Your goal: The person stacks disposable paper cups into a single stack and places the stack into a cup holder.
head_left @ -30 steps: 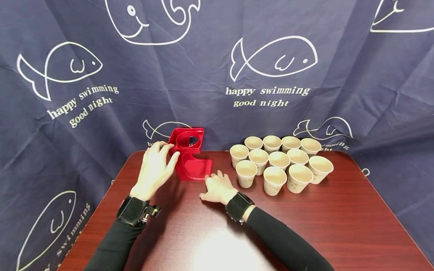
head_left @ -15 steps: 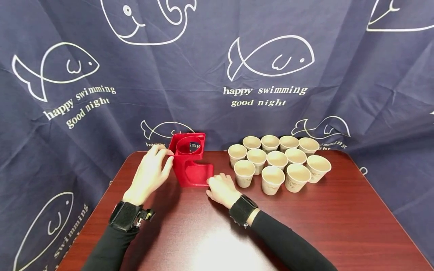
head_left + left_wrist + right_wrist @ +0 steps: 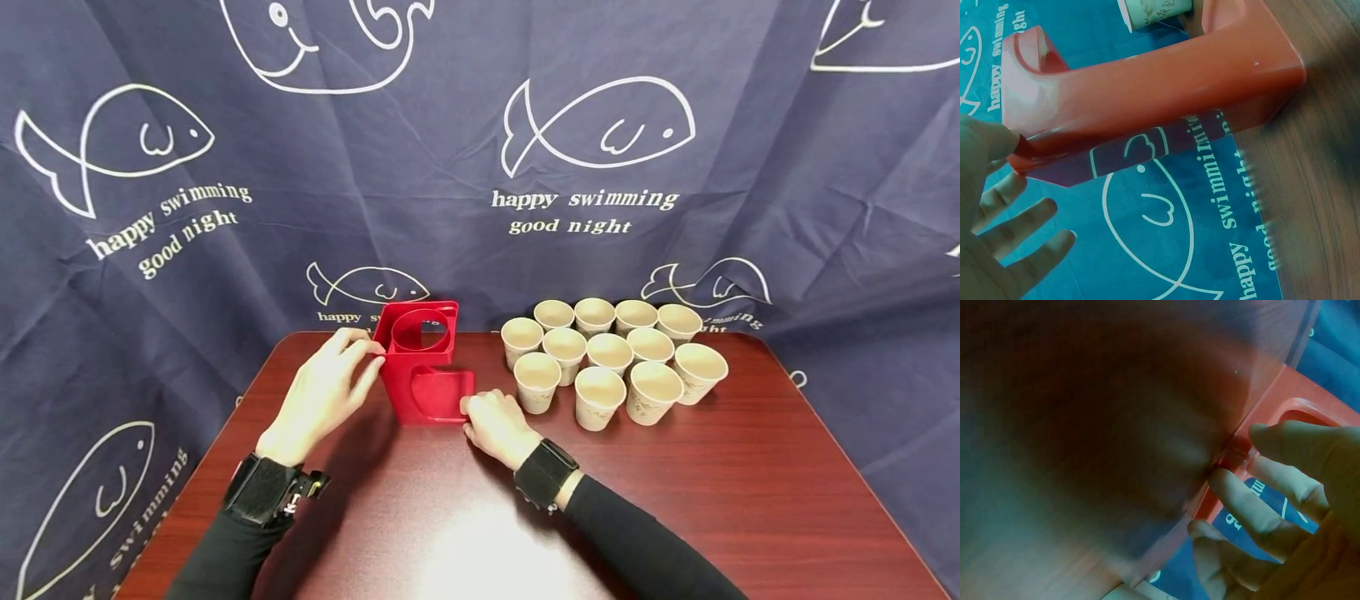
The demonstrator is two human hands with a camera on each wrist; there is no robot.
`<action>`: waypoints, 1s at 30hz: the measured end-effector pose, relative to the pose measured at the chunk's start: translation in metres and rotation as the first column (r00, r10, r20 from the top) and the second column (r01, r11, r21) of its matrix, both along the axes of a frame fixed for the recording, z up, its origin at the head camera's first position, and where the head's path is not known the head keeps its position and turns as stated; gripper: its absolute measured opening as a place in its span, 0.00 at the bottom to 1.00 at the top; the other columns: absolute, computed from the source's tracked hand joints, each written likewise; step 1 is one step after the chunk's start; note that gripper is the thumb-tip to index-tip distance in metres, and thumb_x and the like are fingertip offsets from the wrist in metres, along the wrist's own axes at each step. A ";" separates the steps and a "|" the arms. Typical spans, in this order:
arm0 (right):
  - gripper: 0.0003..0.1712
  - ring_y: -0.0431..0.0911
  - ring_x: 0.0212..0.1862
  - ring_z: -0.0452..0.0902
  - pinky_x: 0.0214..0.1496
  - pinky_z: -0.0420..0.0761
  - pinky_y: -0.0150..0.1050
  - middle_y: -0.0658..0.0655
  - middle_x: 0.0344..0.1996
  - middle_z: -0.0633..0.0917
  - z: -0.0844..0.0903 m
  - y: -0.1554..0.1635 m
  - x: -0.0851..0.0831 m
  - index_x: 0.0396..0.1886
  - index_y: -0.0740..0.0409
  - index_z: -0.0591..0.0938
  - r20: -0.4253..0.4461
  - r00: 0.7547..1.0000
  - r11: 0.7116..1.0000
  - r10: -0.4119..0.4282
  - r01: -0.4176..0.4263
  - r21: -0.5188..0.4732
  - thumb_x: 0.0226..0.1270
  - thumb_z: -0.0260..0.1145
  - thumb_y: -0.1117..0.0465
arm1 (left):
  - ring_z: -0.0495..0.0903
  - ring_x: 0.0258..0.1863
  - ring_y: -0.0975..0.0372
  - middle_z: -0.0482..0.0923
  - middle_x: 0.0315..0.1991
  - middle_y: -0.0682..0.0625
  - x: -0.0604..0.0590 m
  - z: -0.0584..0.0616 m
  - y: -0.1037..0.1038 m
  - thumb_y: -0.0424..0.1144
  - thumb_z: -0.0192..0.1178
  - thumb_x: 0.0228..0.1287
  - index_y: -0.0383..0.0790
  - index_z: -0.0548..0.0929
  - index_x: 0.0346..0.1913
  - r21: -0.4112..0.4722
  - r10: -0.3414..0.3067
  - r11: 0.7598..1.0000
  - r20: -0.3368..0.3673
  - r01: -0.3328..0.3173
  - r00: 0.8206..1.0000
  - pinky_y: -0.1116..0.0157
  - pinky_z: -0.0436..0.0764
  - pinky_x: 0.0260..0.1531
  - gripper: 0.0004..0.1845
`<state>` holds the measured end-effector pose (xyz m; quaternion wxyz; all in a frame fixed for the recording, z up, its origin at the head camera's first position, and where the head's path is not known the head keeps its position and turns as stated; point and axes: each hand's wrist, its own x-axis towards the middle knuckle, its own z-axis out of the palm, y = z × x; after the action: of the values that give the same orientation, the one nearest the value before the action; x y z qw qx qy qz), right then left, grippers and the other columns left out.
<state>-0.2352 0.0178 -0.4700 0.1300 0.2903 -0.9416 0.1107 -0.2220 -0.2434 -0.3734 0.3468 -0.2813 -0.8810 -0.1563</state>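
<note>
A red plastic stand (image 3: 405, 387) with a round ring in its top and a recessed base stands at the table's back left. My left hand (image 3: 318, 396) pinches the upper left edge of it between thumb and forefinger; in the left wrist view the other fingers (image 3: 1035, 219) spread free below that edge. Low on the opposite side, my right hand (image 3: 498, 427) grips the front right corner of the base. From the right wrist, the thumb and fingertips (image 3: 1229, 484) close on the rim of the red base (image 3: 1272, 400). The ring holds nothing.
Several paper cups (image 3: 600, 396) stand upright in loose rows to the right of the stand, the nearest one close beside my right hand. A dark blue fish-print curtain (image 3: 420, 167) hangs behind the reddish wooden table (image 3: 675, 500).
The red stand has come nearer to me, away from the curtain. My left thumb and forefinger have closed on its top edge, and my right fingers have curled round the base corner.
</note>
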 end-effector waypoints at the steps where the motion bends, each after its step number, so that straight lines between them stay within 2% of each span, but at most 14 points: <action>1: 0.13 0.53 0.30 0.85 0.26 0.81 0.47 0.52 0.22 0.86 0.000 0.001 0.001 0.22 0.48 0.79 -0.005 1.000 1.000 0.008 -0.008 -0.010 0.56 0.77 0.60 | 0.81 0.44 0.54 0.79 0.45 0.46 0.001 0.000 0.000 0.32 0.69 0.63 0.41 0.85 0.43 -0.002 -0.008 1.000 -0.004 0.008 1.000 0.55 0.85 0.42 0.07; 6: 0.15 0.51 0.30 0.85 0.26 0.82 0.45 0.52 0.19 0.84 0.001 0.006 0.006 0.20 0.49 0.77 -0.009 0.999 0.997 0.044 -0.044 -0.061 0.55 0.76 0.66 | 0.81 0.45 0.55 0.80 0.44 0.47 0.005 0.001 0.001 0.31 0.69 0.61 0.42 0.85 0.44 -0.023 -0.038 0.999 -0.024 0.038 0.999 0.55 0.86 0.41 0.09; 12: 0.16 0.49 0.29 0.85 0.25 0.81 0.43 0.51 0.18 0.83 0.004 0.009 0.014 0.20 0.49 0.76 -0.001 0.997 0.994 0.078 -0.078 -0.079 0.54 0.75 0.68 | 0.82 0.44 0.56 0.81 0.46 0.47 0.012 0.003 0.000 0.32 0.69 0.62 0.42 0.86 0.44 -0.049 -0.029 0.998 -0.014 0.028 0.999 0.55 0.86 0.41 0.09; 18: 0.17 0.50 0.27 0.86 0.23 0.79 0.43 0.51 0.17 0.82 0.004 0.010 0.019 0.18 0.49 0.75 -0.009 0.997 0.994 0.081 -0.081 -0.078 0.54 0.73 0.69 | 0.82 0.41 0.58 0.81 0.46 0.48 0.019 0.002 0.000 0.33 0.69 0.62 0.43 0.86 0.45 -0.056 -0.025 0.998 -0.006 0.025 1.000 0.58 0.86 0.37 0.09; 23: 0.16 0.49 0.28 0.86 0.24 0.80 0.42 0.51 0.18 0.83 0.002 0.012 0.023 0.19 0.50 0.76 -0.006 0.996 0.993 0.087 -0.087 -0.083 0.54 0.74 0.68 | 0.81 0.39 0.60 0.80 0.47 0.49 0.024 0.000 0.002 0.36 0.66 0.66 0.45 0.86 0.46 -0.060 -0.009 0.998 0.012 0.010 1.000 0.60 0.86 0.36 0.08; 30: 0.16 0.47 0.27 0.84 0.24 0.79 0.38 0.50 0.18 0.82 0.001 0.012 0.027 0.20 0.50 0.76 0.007 0.995 0.991 0.098 -0.097 -0.090 0.55 0.75 0.68 | 0.82 0.37 0.60 0.80 0.46 0.49 0.030 0.000 0.002 0.37 0.67 0.64 0.45 0.87 0.46 -0.054 -0.008 0.999 -0.013 0.007 1.000 0.60 0.87 0.35 0.08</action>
<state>-0.2080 0.0300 -0.4691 0.1319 0.3294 -0.9210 0.1609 -0.1922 -0.2412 -0.3731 0.3445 -0.2948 -0.8815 -0.1317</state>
